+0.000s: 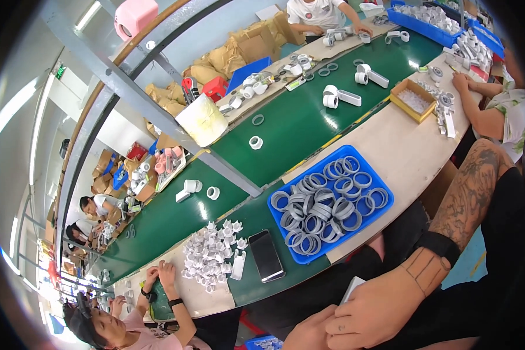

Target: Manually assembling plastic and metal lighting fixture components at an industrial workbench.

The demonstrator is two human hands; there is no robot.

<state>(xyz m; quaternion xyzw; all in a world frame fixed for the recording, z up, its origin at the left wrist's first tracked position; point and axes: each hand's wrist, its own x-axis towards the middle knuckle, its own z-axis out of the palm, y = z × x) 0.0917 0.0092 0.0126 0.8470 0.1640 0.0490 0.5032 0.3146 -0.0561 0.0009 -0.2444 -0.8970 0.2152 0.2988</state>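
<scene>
Low in the picture, my right hand (pixel 374 312) is closed, its tattooed forearm coming in from the right with a black band at the wrist. My left hand (pixel 308 335) is pressed against it from the left, its fingers partly covered. The end of a flat white piece (pixel 353 288) sticks up between the two hands; the rest is hidden, so its kind cannot be told. Above my hands, a blue tray (pixel 312 258) full of grey rings (pixel 324 207) sits on the bench. Left of it lies a black phone (pixel 265 255) beside a heap of small white plastic parts (pixel 213 254).
A green conveyor belt (pixel 286 146) crosses beyond the bench, carrying scattered white parts (pixel 330 97). A grey metal post (pixel 151 105) slants across the left. A yellow box (pixel 413 100) holds small clear pieces. Co-workers sit at lower left, right and across the belt.
</scene>
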